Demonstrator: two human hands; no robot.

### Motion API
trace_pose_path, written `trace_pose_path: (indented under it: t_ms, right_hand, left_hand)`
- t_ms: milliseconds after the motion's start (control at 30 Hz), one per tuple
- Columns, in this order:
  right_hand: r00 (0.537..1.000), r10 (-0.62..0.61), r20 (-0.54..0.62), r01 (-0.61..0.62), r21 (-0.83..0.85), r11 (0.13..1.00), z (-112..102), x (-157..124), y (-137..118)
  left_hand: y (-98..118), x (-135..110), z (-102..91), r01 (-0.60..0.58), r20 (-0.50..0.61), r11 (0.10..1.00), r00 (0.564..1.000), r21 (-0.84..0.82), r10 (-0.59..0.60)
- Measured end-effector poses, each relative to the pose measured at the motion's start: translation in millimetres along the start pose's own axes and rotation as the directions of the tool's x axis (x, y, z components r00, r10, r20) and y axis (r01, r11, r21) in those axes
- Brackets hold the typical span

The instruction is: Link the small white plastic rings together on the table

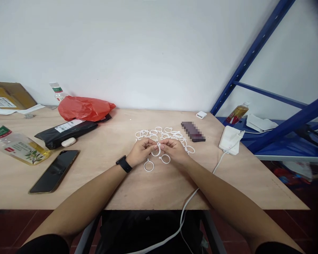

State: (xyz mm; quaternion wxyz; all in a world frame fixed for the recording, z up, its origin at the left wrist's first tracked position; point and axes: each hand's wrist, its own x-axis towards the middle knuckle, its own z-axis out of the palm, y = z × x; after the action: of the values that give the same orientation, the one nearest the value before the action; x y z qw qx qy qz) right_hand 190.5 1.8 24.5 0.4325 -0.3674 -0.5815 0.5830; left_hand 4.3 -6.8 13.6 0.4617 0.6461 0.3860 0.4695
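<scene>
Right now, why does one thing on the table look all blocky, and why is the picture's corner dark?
In the head view, the dark flat object beyond the right hand is pixelated into squares, hiding its detail. The top right corner fades to black, a lens-edge shadow. Light is soft and even, and the phone screen shows only faint reflection. The white ring held by both hands looks sharp.

A plain white wall (148,53) runs behind a light plywood table (127,187), meeting its far edge. At the table's right edge stands a blue metal shelving rack (257,42), its slanted upright rising to the top right corner and a lower shelf (281,148) level with the tabletop. Dark red floor tiles (10,225) show below the near edge. The light is even and soft, without hard shadows.
</scene>
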Motion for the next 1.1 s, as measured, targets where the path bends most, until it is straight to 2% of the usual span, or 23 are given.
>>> trace_pose_path:
  t_ms: [200,400,633,833,900,1000,1100]
  right_hand:
    - [1.000,-0.009,0.028,0.009,-0.001,1.000,1.5,-2.1,-3.6]
    - [0.997,-0.067,-0.024,0.066,-0.039,0.997,3.1,-4.2,-4.9]
    - [0.996,-0.094,0.001,0.094,-0.060,0.994,0.3,-3.9,-2.7]
    - [0.992,-0.122,-0.041,0.118,-0.087,0.989,0.4,-2.4,2.4]
    - [0.991,-0.119,-0.055,0.113,-0.105,0.988,0.4,-1.4,4.2]
    - [0.991,-0.114,-0.070,0.101,-0.167,0.981,-1.5,-0.3,5.3]
    - [0.982,-0.175,-0.076,0.140,-0.330,0.933,-4.2,-0.5,3.6]
  left_hand:
    - [-1.1,-1.4,-0.9,-0.058,-0.004,0.987,0.998,0.149,0.059]
    - [3.5,-4.0,-0.5,-0.073,-0.022,0.963,0.996,0.259,0.081]
    - [5.6,-4.6,-0.3,-0.126,0.034,0.945,0.992,0.302,0.122]
    - [7.1,-4.9,-1.0,-0.146,0.038,0.933,0.989,0.329,0.142]
    - [6.8,-4.1,-3.5,-0.155,0.044,0.912,0.988,0.379,0.150]
    - [5.8,-1.8,-8.4,-0.196,0.113,0.841,0.980,0.504,0.161]
    - [3.5,0.1,-11.7,-0.282,0.211,0.756,0.958,0.591,0.193]
